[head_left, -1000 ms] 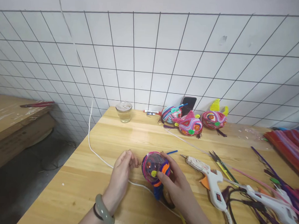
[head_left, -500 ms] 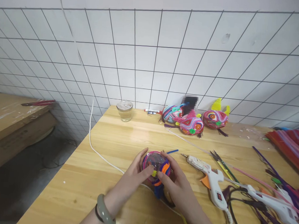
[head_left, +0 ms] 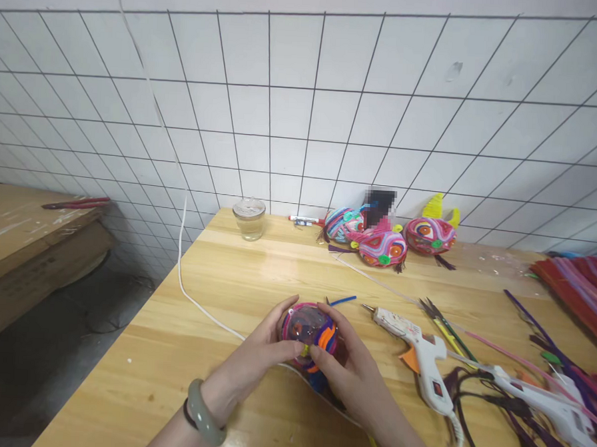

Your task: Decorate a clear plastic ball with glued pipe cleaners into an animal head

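Note:
A round craft ball (head_left: 307,325), clear on top and wrapped in pink, orange and blue pipe cleaners, sits between both hands above the wooden table (head_left: 235,280). My left hand (head_left: 256,360) cups its left side, thumb and fingers pressed on it; a grey bangle circles that wrist. My right hand (head_left: 355,370) grips the right side, with its fingertips near a small yellow-green dot on the front. A short blue pipe cleaner piece (head_left: 342,300) lies just behind the ball.
A white glue gun (head_left: 419,353) lies right of my hands, a second one (head_left: 544,403) farther right among loose pipe cleaners (head_left: 575,285). Three finished colourful balls (head_left: 382,244) and a glass jar (head_left: 249,219) stand by the tiled wall. A white cord (head_left: 185,291) hangs over the table's left edge.
My left hand, apart from the ball a second ago, has moved right and closed onto its left side. My right hand keeps its hold.

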Available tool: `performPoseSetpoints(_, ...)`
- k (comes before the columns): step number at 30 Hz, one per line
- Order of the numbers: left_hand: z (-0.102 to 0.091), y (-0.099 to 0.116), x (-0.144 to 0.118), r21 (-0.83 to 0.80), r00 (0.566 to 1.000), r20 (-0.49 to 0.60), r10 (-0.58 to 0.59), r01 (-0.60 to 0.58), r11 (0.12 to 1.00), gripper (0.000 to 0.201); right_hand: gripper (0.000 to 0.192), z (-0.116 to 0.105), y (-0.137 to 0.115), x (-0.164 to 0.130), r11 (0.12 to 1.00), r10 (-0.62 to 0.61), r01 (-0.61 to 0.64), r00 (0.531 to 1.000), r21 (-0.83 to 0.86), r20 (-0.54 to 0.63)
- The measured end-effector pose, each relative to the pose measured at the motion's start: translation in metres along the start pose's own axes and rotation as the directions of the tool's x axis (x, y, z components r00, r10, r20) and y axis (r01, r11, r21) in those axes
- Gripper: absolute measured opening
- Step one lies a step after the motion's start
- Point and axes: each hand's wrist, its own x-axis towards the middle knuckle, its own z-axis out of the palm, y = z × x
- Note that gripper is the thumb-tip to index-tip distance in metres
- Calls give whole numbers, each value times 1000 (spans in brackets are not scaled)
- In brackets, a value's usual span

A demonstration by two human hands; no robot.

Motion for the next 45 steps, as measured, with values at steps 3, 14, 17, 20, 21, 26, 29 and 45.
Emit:
performPoseSetpoints(3, 0, 0, 0, -10, 1000, 10, 6, -6, 1000, 71, 55, 1, 0, 0, 999, -15, 15, 1000, -31, -24)
performPoseSetpoints(14, 0, -1, 1, -32, 999, 24, 33, -33, 999, 73, 71, 4, -2, -3, 998, 17, -10, 995, 70, -100)
performPoseSetpoints(17, 0, -2, 0, -28, 999, -7, 46, -46, 999, 72, 73, 6, -3, -4, 997, 11, -2, 995, 83, -102)
performPoseSetpoints(20, 0, -3, 1, -20, 998, -3, 70, -70, 997, 63, 71, 6, -5, -5, 1000, -6, 10, 993, 29, -114)
performPoseSetpoints(21, -1, -3, 1, -20, 997, 5, 77, -77, 997, 60, 70, 5, -6, -5, 1000, -15, 14, 993, -9, -120)
performPoseSetpoints(26, 0, -3, 4, -28, 993, -52, 109, -110, 994, 54, 52, 0, -13, -8, 895, -223, 121, 955, -429, -196)
performPoseSetpoints(29, 1, -2, 5, -31, 987, -105, 123, -127, 991, 52, 37, -2, -17, -9, 740, -409, 244, 903, -627, -131)
performPoseSetpoints(45, 7, 0, 5, -87, 977, -158, 146, -161, 983, 47, 30, 8, -11, -15, 448, -631, 500, 764, -741, 134)
